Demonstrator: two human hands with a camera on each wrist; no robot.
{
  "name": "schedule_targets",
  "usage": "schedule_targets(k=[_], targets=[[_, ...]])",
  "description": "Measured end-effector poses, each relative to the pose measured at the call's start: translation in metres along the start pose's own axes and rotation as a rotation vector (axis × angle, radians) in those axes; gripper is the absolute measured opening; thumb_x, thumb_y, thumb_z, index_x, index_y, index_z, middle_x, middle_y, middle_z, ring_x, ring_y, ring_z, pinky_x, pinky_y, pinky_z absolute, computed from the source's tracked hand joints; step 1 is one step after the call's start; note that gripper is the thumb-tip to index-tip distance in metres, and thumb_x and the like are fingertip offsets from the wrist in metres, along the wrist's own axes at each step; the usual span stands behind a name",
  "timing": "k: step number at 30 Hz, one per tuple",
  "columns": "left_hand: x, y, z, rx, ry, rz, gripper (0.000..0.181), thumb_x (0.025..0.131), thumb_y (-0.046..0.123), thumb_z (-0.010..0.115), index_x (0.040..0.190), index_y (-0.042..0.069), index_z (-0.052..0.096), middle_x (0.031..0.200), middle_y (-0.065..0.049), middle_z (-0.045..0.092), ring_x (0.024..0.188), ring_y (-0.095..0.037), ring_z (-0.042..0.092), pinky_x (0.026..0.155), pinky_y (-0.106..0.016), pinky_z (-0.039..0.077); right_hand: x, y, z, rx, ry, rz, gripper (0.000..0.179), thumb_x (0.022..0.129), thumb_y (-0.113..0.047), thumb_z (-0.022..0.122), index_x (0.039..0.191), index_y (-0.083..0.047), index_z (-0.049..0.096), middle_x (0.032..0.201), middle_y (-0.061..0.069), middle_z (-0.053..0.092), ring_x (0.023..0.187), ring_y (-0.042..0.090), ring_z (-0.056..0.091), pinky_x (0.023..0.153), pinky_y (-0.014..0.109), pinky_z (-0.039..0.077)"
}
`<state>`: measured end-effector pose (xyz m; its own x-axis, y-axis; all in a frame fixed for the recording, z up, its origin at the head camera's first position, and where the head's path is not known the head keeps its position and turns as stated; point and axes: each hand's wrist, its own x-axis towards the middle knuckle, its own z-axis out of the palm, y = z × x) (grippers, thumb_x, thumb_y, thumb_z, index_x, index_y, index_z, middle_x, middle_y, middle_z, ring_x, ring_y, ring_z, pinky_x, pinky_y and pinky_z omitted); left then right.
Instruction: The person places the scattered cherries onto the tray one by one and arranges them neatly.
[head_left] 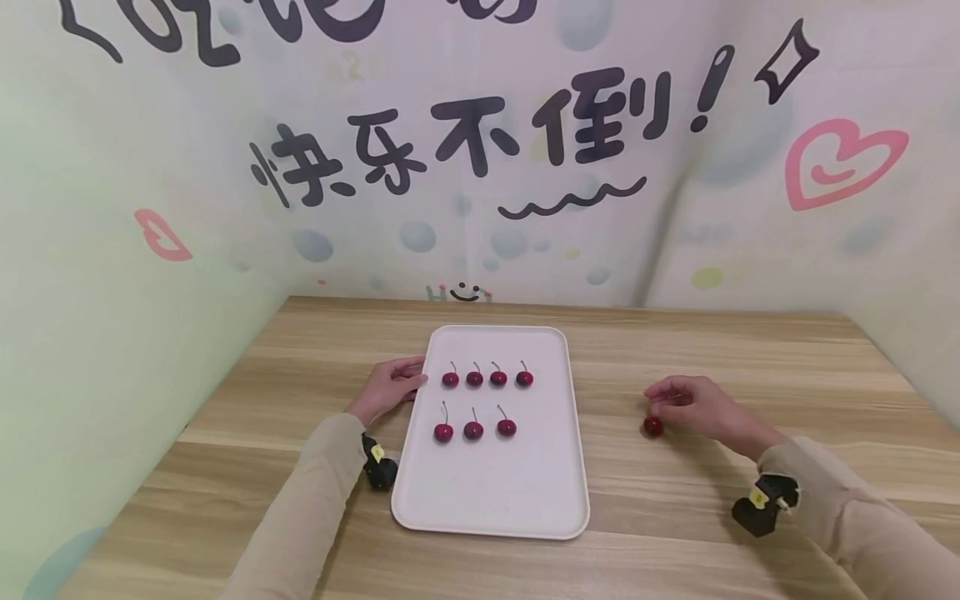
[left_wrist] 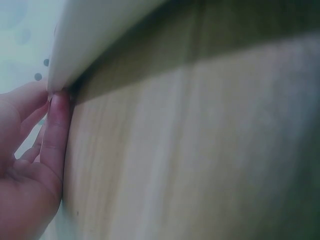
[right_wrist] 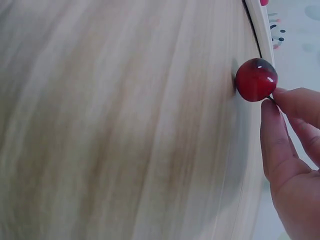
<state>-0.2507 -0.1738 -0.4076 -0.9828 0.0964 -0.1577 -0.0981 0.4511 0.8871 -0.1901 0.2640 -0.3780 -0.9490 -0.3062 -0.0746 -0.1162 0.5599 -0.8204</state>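
Note:
A white tray (head_left: 495,492) lies on the table with cherries in two rows, stems pointing away. The back row holds several, among them a cherry (head_left: 525,378) at its right end. Three are in the front row, a cherry (head_left: 443,432) leftmost. My left hand (head_left: 390,387) holds the tray's left rim; in the left wrist view thumb and finger (left_wrist: 56,130) pinch its edge. Right of the tray, my right hand (head_left: 697,407) pinches another cherry (right_wrist: 256,80) by its stem between thumb and fingertip. This cherry hangs close over the wood, most of its stem hidden by the fingers.
The wood-grain table (head_left: 615,550) extends on both sides of the tray. A printed white cloth (head_left: 465,242) with dark lettering stands behind the table's back edge. Black wrist cameras, one on the left (head_left: 380,468) and one on the right (head_left: 757,510), hang by the sleeves.

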Motion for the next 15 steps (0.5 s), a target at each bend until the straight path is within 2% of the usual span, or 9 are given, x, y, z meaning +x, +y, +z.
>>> schedule_targets(k=[15], targets=[[0.0002,0.0004,-0.0001,0.004,0.009,-0.021,0.042,0.087,0.017,0.057,0.128,0.009,0.048,0.107,-0.014,0.058,0.089,-0.020,0.059,0.076,-0.026,0.051,0.0048,-0.0003,0.0042,0.018,0.048,-0.029,0.034,0.082,-0.011,0.063,0.106,0.010,0.054,0.096,0.018,0.061,0.086,0.017,0.058,0.072,0.019,0.048]])
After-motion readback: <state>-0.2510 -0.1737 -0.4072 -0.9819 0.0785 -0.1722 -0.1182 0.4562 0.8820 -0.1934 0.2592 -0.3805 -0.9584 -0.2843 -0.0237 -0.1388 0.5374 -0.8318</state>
